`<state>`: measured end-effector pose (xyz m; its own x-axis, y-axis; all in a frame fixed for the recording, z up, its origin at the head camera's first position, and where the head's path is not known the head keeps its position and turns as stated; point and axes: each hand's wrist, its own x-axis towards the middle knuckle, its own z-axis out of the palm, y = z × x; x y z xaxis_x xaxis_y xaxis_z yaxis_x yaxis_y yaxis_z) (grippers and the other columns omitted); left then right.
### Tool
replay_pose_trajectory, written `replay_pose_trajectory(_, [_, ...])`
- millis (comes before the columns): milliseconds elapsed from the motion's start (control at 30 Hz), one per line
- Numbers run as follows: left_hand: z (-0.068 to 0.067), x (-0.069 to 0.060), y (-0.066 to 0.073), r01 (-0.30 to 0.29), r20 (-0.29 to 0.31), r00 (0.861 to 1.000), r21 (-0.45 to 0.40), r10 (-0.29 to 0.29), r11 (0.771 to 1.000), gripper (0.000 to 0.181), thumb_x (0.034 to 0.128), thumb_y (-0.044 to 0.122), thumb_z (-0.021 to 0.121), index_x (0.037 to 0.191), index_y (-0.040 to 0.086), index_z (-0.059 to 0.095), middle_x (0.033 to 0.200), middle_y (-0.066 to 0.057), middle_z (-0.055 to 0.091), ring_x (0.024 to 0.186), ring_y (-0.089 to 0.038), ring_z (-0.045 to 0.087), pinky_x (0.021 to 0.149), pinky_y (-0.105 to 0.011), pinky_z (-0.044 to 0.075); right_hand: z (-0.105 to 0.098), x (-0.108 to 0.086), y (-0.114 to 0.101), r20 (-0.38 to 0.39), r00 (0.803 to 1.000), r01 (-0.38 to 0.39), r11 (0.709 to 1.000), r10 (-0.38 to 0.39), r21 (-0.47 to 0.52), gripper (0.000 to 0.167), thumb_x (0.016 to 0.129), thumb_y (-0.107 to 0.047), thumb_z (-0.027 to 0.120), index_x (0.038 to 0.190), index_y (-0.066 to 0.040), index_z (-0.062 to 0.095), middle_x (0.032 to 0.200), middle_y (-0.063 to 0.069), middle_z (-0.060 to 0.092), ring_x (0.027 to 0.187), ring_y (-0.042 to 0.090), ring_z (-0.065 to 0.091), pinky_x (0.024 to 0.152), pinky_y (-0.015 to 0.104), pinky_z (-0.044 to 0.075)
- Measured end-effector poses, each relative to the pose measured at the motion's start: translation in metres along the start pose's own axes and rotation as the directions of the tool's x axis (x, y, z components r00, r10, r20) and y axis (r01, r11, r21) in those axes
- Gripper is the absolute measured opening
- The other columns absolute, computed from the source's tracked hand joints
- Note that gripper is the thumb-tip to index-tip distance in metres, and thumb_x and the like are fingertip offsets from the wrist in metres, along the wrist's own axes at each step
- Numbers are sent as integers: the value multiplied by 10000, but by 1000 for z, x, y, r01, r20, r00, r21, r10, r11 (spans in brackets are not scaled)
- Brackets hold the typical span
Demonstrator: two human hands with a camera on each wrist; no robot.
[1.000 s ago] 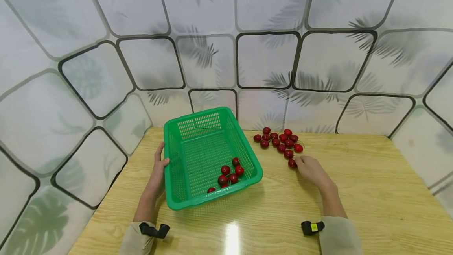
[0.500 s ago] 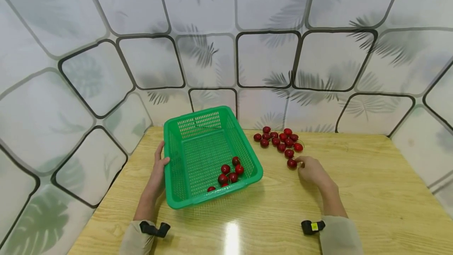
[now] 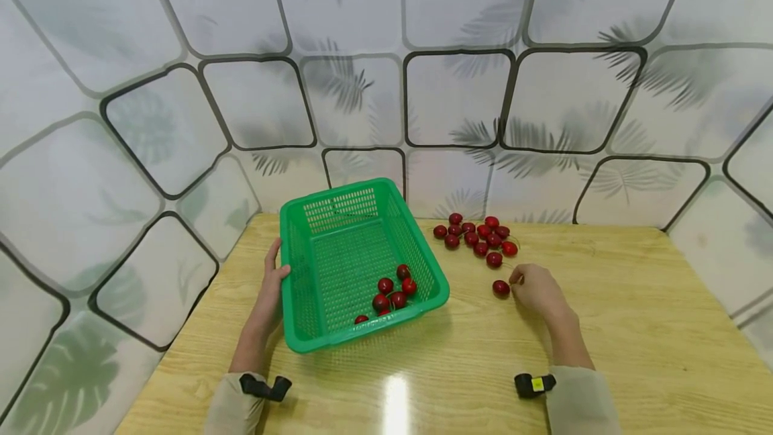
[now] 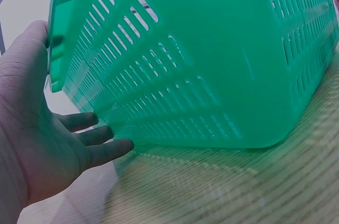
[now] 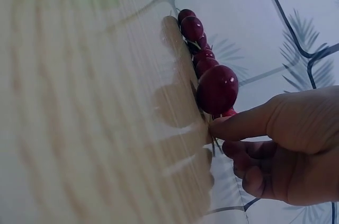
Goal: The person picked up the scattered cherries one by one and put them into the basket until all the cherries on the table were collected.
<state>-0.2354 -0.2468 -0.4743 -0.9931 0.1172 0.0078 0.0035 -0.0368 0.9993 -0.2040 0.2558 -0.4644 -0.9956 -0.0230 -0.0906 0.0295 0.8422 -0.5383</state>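
The green plastic basket (image 3: pixel 347 274) stands on the table's left side, with several dark red cherries (image 3: pixel 398 299) inside near its front right corner. My left hand (image 3: pixel 268 291) holds its left side, thumb on the rim and fingers straight along the slotted outer wall (image 4: pixel 175 70). On the right, my right hand (image 3: pixel 539 294) pinches a single cherry (image 3: pixel 500 288) by its stem between thumb and finger. That cherry (image 5: pixel 217 90) looks large in the right wrist view; whether it touches the table cannot be told. Beyond it lies a loose group of cherries (image 3: pixel 481 248).
The pale wooden table (image 3: pixel 634 327) ends at the back against a wall covering (image 3: pixel 453 99) with dark outlines and leaf prints. Each wrist wears a black strap with a camera (image 3: pixel 534 385).
My right hand has drawn the pinched cherry slightly toward me, away from the group. My left hand and the basket hold their place.
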Motion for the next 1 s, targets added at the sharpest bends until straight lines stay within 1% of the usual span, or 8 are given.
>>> replay_pose_trajectory(67, [-1, 1, -1, -1, -1, 1000, -1, 1, 1000, 658, 1046, 263, 312, 1586, 338, -56, 1597, -111, 62, 1025, -119, 562, 798, -227, 514, 0, -1, 0, 2, 1000, -14, 1000, 14, -7, 76, 894, 5, 603, 911, 23, 675, 874, 156, 642, 766, 267, 572, 680, 423, 490])
replay_pose_trajectory(167, [-1, 1, -2, -2, -3, 1000, -2, 1, 1000, 658, 1044, 270, 319, 1586, 341, -49, 1595, -113, 72, 1024, -124, 559, 797, -228, 513, -1, -2, 0, 5, 1000, -29, 999, 29, -12, 65, 907, -15, 620, 916, 19, 674, 869, 145, 636, 756, 252, 570, 663, 408, 485])
replay_pose_trajectory(300, [-1, 2, -3, -1, -4, 1000, -1, 1, 1000, 657, 1045, 273, 319, 1586, 344, -46, 1597, -104, 71, 1032, -126, 552, 805, -228, 508, -3, -3, 0, 2, 999, -50, 999, 50, -9, 72, 916, -23, 617, 915, 30, 665, 864, 143, 632, 748, 251, 570, 655, 403, 481])
replay_pose_trajectory(467, [-2, 2, -3, 10, 0, 1000, -24, -10, 1000, 660, 1047, 258, 319, 1584, 352, -53, 1580, -108, 109, 1005, -114, 571, 799, -233, 512, -3, -7, 2, 13, 998, -65, 998, 65, -11, 110, 928, -25, 588, 842, 3, 651, 835, 120, 629, 717, 237, 544, 634, 382, 460])
replay_pose_trajectory(767, [-1, 0, -2, -4, 7, 1000, -23, 4, 1000, 655, 1048, 253, 310, 1585, 351, -51, 1560, -147, 150, 985, -107, 589, 787, -234, 518, -2, -9, -2, 74, 993, -84, 988, 95, -131, 165, 977, -79, 521, 870, -16, 629, 853, 91, 620, 758, 234, 558, 693, 438, 471])
replay_pose_trajectory(833, [-1, 0, -2, -14, 12, 1000, -26, 15, 1000, 651, 1050, 254, 310, 1585, 349, -50, 1536, -189, 192, 977, -111, 599, 783, -237, 522, -2, -9, -3, 85, 992, -80, 985, 93, -152, 170, 980, -84, 513, 858, -27, 617, 834, 74, 597, 751, 226, 542, 689, 435, 457])
replay_pose_trajectory(900, [-1, 0, -2, -21, 17, 1000, -27, 21, 999, 650, 1052, 254, 308, 1585, 349, -52, 1511, -209, 224, 969, -110, 608, 782, -239, 525, -1, -9, -4, 94, 991, -78, 986, 93, -148, 201, 970, -67, 490, 796, -38, 587, 755, 55, 533, 690, 207, 486, 637, 399, 419])
replay_pose_trajectory(1000, [0, -1, -3, -22, 19, 1000, -30, 22, 999, 648, 1052, 252, 307, 1584, 353, -49, 1481, -227, 260, 953, -106, 617, 775, -242, 529, -1, -10, -5, 78, 995, -58, 992, 67, -114, 239, 976, -61, 452, 743, -66, 510, 680, 27, 427, 623, 175, 395, 574, 342, 346])
